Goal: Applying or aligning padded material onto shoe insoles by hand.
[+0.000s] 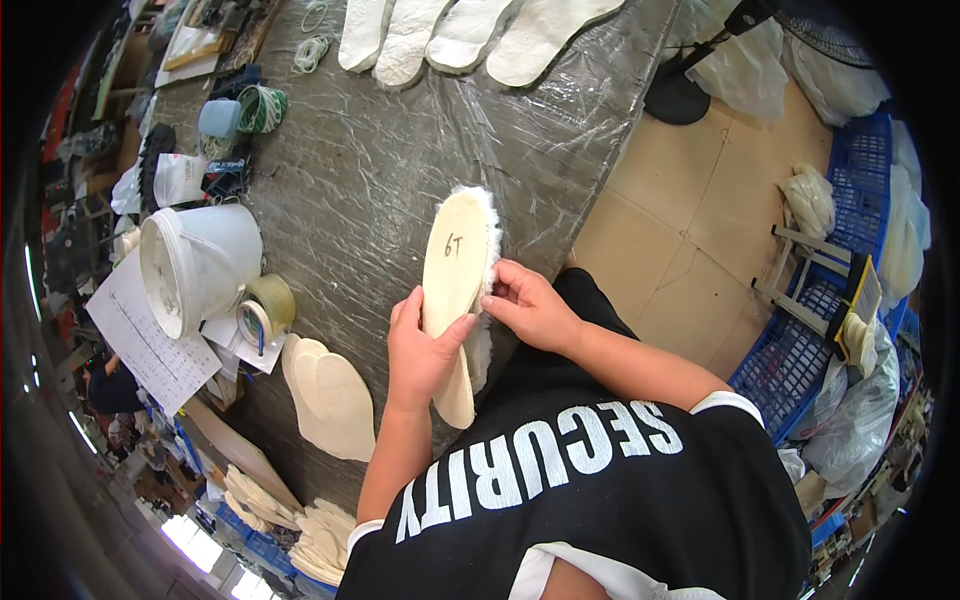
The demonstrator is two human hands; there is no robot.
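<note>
A cream-coloured flat insole (452, 285) with handwriting on it lies against a fluffy white fleece insole (493, 230), whose pile sticks out along the right edge. My left hand (422, 355) is closed round the pair from the left, thumb on the cream face. On the right side my right hand (530, 308) pinches the fleecy edge between thumb and fingers. Below the left thumb the lower end of a cream piece (455, 395) angles away. To the left, several overlapping cream insoles (340, 400) lie on the plastic-covered table (340, 170).
Several white fleece insoles (545, 35) lie at the table's far edge. At left stand a white bucket (225, 250), a tape roll (268, 300) and a written sheet (150, 330). Blue crates (800, 310) and a black fan base (677, 95) are on the right-hand floor.
</note>
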